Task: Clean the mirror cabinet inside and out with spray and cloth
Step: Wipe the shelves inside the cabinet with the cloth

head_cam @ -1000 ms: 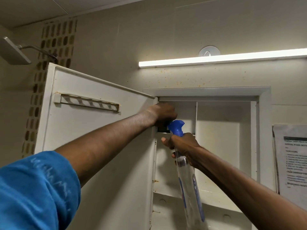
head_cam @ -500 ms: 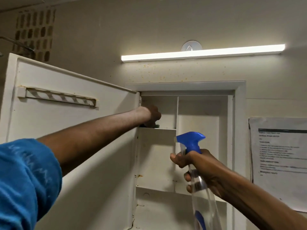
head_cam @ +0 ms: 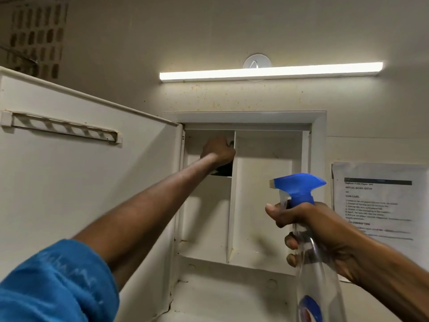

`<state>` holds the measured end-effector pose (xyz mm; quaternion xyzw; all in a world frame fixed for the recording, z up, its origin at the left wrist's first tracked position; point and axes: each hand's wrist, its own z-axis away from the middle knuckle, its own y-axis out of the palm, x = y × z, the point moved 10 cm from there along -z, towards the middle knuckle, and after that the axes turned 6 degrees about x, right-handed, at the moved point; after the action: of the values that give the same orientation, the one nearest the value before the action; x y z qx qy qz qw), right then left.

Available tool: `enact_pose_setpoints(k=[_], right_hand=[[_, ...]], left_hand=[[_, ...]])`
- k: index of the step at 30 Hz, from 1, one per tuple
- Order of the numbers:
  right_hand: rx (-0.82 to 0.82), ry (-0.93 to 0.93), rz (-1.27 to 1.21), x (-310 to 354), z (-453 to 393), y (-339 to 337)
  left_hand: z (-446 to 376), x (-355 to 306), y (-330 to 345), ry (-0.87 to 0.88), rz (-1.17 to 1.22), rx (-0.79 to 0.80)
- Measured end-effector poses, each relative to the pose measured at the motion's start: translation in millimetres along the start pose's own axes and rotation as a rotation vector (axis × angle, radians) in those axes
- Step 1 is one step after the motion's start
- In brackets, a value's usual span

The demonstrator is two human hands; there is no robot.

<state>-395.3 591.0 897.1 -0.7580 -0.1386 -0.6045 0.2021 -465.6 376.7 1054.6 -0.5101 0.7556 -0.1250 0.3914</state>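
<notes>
You stand in a small room with dull cream walls, and a long white strip light (head_cam: 270,73) glows above the white mirror cabinet (head_cam: 243,117) set into the wall. Brown specks dot the wall under the light. A printed paper sheet (head_cam: 380,201) is stuck to the wall on the right. Up in the left corner there is a block of little vent holes (head_cam: 37,38).

The cabinet's white door (head_cam: 88,182) swings wide open to your left, with a thin white rail (head_cam: 62,130) on its inner side. Inside are plain white shelves with an upright wall between them.

Your left hand (head_cam: 218,151) reaches into the top left shelf space. Its fingers are curled tight round a dark cloth (head_cam: 224,169), which peeks out under your fist and presses on the shelf.

Your right hand (head_cam: 308,233) grips the clear plastic spray bottle with a blue trigger top (head_cam: 299,187) by its neck, held out in front of the right shelf space, nozzle pointing left.

Be careful here. If you squeeze now, I think the spray could hit your left arm and not the shelf. The bottle may slip if your fingers get wet. The open door is near your head, so a quick lean might bump it.
</notes>
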Motion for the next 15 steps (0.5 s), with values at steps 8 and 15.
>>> enact_pose_setpoints(k=[8, 15], right_hand=[[-0.003, 0.003, -0.006, 1, -5, 5], [-0.023, -0.039, 0.071, -10, -21, 15]], left_hand=[[17, 6, 16, 0.047, -0.003, 0.348], [41, 4, -5, 0.089, 0.059, 0.418]])
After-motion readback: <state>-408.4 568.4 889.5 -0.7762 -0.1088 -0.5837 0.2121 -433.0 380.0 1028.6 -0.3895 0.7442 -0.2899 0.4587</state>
